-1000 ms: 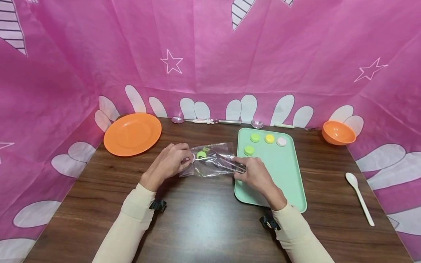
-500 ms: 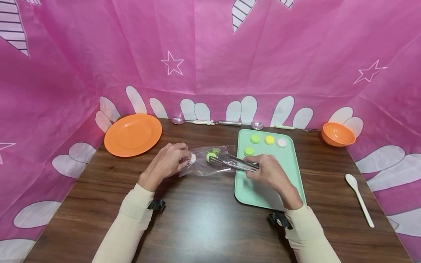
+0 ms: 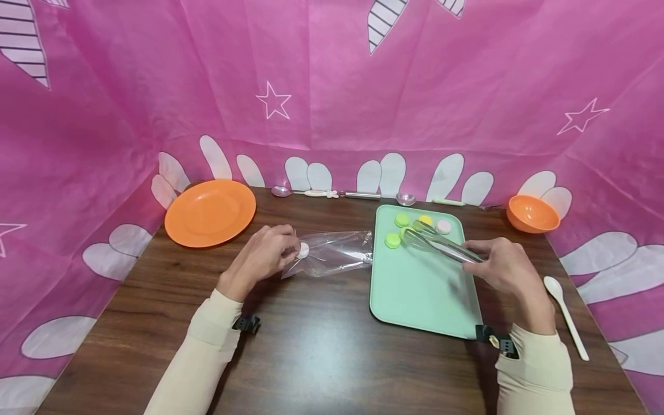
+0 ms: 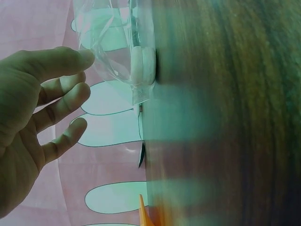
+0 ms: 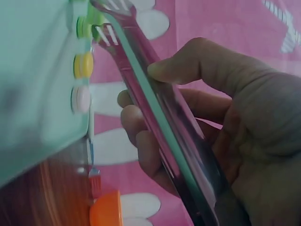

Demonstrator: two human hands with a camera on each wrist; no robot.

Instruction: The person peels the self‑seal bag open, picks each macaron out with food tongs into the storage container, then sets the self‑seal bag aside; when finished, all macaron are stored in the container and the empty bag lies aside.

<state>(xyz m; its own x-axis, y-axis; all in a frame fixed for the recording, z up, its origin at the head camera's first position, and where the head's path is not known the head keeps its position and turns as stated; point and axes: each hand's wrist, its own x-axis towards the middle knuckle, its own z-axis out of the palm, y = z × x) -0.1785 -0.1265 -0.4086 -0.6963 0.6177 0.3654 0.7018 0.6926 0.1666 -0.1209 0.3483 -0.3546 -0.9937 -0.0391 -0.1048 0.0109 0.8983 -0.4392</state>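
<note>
On the table lies a clear plastic bag (image 3: 337, 253) with a white macaron (image 3: 303, 250) inside its left end. My left hand (image 3: 267, 253) pinches that end of the bag; in the left wrist view the other fingers are loosely bent. My right hand (image 3: 503, 268) grips metal tongs (image 3: 448, 248) slantwise over the green tray (image 3: 425, 294). A green macaron (image 3: 406, 231) shows at the tongs' tips, partly covered by them. Close by on the tray are two more green macarons (image 3: 392, 240), a yellow macaron (image 3: 425, 221) and a pale pink macaron (image 3: 443, 226).
An orange plate (image 3: 210, 213) stands at the back left and an orange bowl (image 3: 533, 214) at the back right. A spoon (image 3: 281, 191), a ladle (image 3: 406, 199) and a fork (image 3: 448, 202) line the back edge. A white spoon (image 3: 568, 320) lies at the right.
My right hand has moved right, drawing the tongs out of the bag and over the tray with the green macaron at their tips. My left hand stays at the bag's left end.
</note>
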